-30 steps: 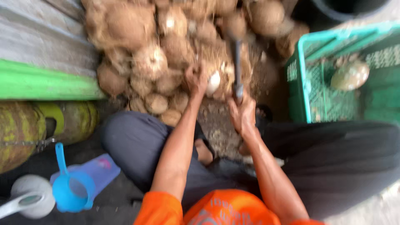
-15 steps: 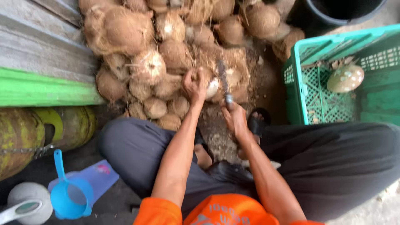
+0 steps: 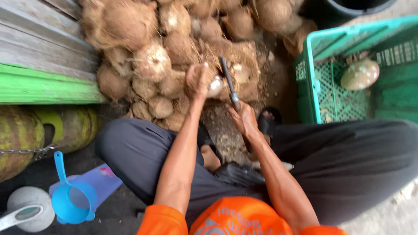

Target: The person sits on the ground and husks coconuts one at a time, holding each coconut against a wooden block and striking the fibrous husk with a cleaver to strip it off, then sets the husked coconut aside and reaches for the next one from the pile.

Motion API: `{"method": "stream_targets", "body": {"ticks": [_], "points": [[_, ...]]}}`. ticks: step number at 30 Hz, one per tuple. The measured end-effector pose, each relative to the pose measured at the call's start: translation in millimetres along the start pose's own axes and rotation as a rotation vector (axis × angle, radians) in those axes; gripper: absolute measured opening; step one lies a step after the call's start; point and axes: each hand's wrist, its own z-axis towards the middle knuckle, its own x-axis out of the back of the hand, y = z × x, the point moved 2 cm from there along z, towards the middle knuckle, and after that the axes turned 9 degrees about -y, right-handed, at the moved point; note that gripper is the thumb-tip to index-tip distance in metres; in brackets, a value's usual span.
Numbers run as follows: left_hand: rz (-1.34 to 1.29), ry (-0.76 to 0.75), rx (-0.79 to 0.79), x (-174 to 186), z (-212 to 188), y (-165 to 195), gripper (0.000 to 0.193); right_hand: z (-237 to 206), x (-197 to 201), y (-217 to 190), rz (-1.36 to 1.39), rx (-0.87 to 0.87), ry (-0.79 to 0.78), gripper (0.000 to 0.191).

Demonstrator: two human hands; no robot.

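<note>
Here, you sit on dark ground before a coconut heap (image 3: 174, 56), grey planks (image 3: 30, 39) to one side, a green crate (image 3: 313, 82) to the other. Your left hand (image 3: 197, 80) clasps a husked coconut (image 3: 215, 85) against the heap; your right hand (image 3: 243, 118) grips a knife (image 3: 228, 80), its blade just beside it.

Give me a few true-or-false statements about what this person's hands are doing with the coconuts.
1. The left hand holds a coconut in front of the pile. True.
2. The right hand is empty. False: it grips a knife whose blade points up toward the coconut.
3. The green crate holds one peeled coconut. True.
4. A blue scoop lies inside the crate. False: it lies on the ground at the person's left, far from the crate.
</note>
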Motion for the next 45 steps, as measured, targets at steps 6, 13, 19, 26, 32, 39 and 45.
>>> {"method": "stream_targets", "body": {"ticks": [6,13,19,26,32,39,45], "points": [[0.068,0.192,-0.025,-19,-4,11,0.050,-16,11,-23,0.135,0.073,0.167,0.032],[0.116,0.236,0.019,-24,1,10,0.057,-4,5,-21,0.061,-0.086,-0.003,0.028],[0.083,0.224,-0.034,-21,2,7,0.056,-9,9,-17,0.122,-0.038,0.026,0.034],[0.082,0.224,-0.078,-20,1,1,0.057,14,0,15,0.131,-0.135,-0.026,0.027],[0.133,0.112,-0.033,-8,5,1,0.056,8,9,6,0.222,-0.103,0.009,0.039],[0.306,0.300,-0.149,-12,9,10,0.041,-11,25,-28,0.184,-0.078,0.056,0.043],[0.165,0.021,0.016,-16,26,16,0.046,-13,11,-23,0.341,0.030,0.073,0.042]]}}
